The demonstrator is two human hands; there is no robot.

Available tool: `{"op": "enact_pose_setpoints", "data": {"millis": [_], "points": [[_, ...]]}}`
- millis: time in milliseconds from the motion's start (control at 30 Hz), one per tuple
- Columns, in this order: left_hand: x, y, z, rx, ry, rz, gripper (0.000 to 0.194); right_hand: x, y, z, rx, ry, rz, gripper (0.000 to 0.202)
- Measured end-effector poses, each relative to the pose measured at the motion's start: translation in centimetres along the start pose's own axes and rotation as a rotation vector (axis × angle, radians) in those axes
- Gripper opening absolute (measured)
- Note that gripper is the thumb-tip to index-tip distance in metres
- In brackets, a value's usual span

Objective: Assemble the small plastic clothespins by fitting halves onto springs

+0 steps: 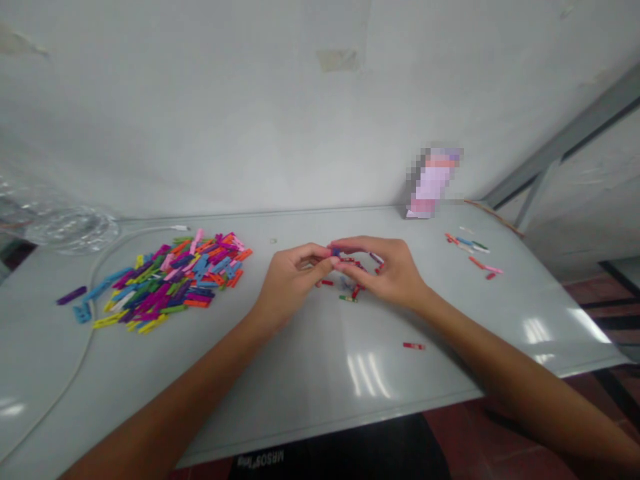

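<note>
My left hand (pixel 296 277) and my right hand (pixel 390 267) meet over the middle of the grey table (pixel 300 373). Their fingertips pinch a small dark blue piece (pixel 335 252) between them; its exact shape is mostly hidden by the fingers. Beneath and behind the hands lie several small red pieces, partly covered, and a green piece (pixel 349 299). One red piece (pixel 414 346) lies apart, nearer the front edge. A large heap of colourful clothespins (pixel 170 280) spreads to the left of my left hand.
A white cable (pixel 93 267) curves down the left side, beside clear plastic wrap (pixel 65 223). A blurred pink package (pixel 433 183) leans against the back wall. Several small coloured pieces (pixel 467 243) lie at the right. The front edge of the table is near my forearms.
</note>
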State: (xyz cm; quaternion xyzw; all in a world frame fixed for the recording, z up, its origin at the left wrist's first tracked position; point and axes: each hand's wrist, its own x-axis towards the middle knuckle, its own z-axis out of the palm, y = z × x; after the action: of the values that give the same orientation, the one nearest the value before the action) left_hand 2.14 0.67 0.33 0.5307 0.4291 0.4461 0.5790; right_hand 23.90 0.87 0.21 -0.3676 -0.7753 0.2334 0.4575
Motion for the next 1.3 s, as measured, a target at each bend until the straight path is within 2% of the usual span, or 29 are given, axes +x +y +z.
{"op": "enact_pose_setpoints", "data": {"millis": [100, 167, 267, 333, 500, 567, 800, 900, 1033, 1167, 1300], "points": [[-0.1, 0.0, 0.1, 0.170, 0.073, 0.089, 0.030, 0.3, -0.1, 0.1, 0.191, -0.011, 0.203, 0.020], [-0.2, 0.0, 0.1, 0.311, 0.111, 0.198, 0.021, 0.4, 0.1, 0.3, 0.269, -0.004, 0.267, 0.020], [-0.3, -0.1, 0.2, 0.517, 0.137, 0.392, 0.008, 0.5, 0.3, 0.3, 0.299, 0.026, 0.258, 0.017], [-0.4, -0.1, 0.2, 0.597, 0.137, 0.466, 0.006, 0.6, 0.1, 0.2, 0.271, 0.047, 0.200, 0.015], [-0.6, -0.1, 0.3, 0.627, 0.103, 0.486, 0.006, 0.7, -0.8, 0.1, 0.205, 0.067, 0.080, 0.010], [-0.6, -0.1, 0.2, 0.631, 0.107, 0.534, 0.008, 0.6, -0.8, 0.0, 0.188, 0.078, 0.042, 0.008], [0.0, -1.1, -1.2, 0.875, 0.057, 0.661, 0.015, 0.7, 1.3, -0.7, -0.024, -0.113, -0.093, 0.013], [0.1, -1.3, -1.6, 0.980, 0.035, 0.702, 0.017, 0.6, 1.6, -0.9, -0.086, -0.132, -0.163, 0.015], [0.2, -1.1, -1.7, 1.063, 0.011, 0.738, 0.017, 0.6, 1.6, -1.0, -0.092, -0.122, -0.175, 0.014], [0.5, -1.0, -1.8, 0.982, 0.005, 0.732, 0.016, 0.7, 2.0, -1.0, -0.080, -0.129, -0.192, 0.014], [0.7, -0.8, -2.1, 0.889, 0.030, 0.669, 0.015, 0.7, 2.5, -1.1, -0.083, -0.114, -0.193, 0.016]]}}
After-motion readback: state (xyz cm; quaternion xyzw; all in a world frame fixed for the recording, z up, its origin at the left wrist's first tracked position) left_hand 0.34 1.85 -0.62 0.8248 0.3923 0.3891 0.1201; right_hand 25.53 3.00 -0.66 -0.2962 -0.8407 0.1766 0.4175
